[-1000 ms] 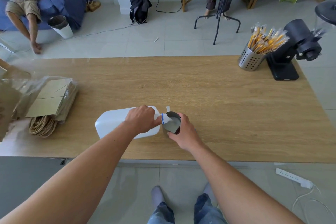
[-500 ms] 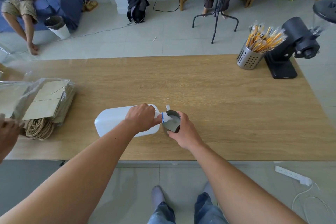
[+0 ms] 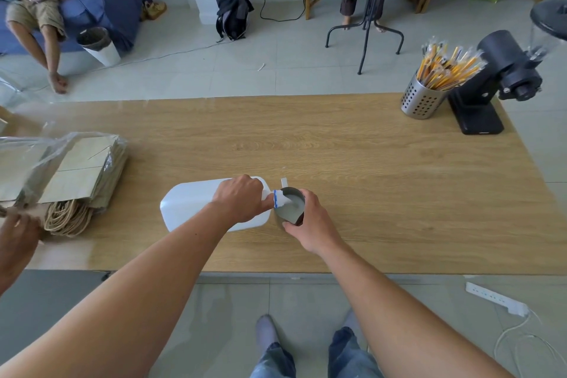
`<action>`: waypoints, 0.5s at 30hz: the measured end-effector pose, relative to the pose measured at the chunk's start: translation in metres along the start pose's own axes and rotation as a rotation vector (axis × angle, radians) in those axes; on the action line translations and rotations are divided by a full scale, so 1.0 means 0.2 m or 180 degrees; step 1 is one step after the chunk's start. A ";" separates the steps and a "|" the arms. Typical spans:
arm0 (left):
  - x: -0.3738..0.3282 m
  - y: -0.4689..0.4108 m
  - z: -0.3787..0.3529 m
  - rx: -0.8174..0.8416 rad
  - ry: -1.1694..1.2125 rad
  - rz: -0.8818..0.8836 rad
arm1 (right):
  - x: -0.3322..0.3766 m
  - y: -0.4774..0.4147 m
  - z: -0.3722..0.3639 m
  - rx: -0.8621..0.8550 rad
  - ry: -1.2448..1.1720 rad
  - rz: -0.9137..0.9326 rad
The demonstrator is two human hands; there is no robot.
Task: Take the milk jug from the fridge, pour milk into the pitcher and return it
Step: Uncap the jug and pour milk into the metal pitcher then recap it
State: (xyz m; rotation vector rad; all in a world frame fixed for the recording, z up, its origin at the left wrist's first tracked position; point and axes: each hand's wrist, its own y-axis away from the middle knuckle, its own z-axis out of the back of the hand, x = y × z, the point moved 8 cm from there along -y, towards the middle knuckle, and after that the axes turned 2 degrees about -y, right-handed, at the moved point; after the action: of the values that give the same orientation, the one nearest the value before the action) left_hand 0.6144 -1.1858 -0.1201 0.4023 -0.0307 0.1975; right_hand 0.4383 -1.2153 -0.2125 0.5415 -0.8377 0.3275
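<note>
1. We are mid-pour: our left hand [image 3: 242, 198] is wrapped around the neck end of the jug [image 3: 196, 204], which is tipped almost flat over the table [image 3: 368, 187], its blue-ringed mouth over the pitcher [image 3: 290, 207].
2. Our right hand [image 3: 310, 224] curls round the pitcher's near side, steadying it; milk shows inside.
3. Next, we judge, the jug must be righted gently to avoid dribbling, capped, then returned to the fridge, which is not in view.
4. We can read no brand or label anywhere.
</note>
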 end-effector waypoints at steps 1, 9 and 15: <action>0.00 0.00 0.00 0.0009 -0.0015 0.0009 | 0.00 0.00 0.00 -0.0008 -0.0008 0.0000; -0.01 0.00 0.00 -0.0018 -0.0052 0.0084 | 0.00 0.00 0.00 -0.0086 -0.0084 -0.0013; -0.02 0.00 0.01 -0.0018 -0.0108 0.0071 | 0.01 0.01 0.00 -0.0074 -0.0044 -0.0037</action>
State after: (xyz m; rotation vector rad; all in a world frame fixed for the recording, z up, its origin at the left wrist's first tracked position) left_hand 0.6098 -1.1884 -0.1189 0.3997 -0.0691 0.2124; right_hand 0.4389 -1.2143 -0.2096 0.5274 -0.8506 0.3035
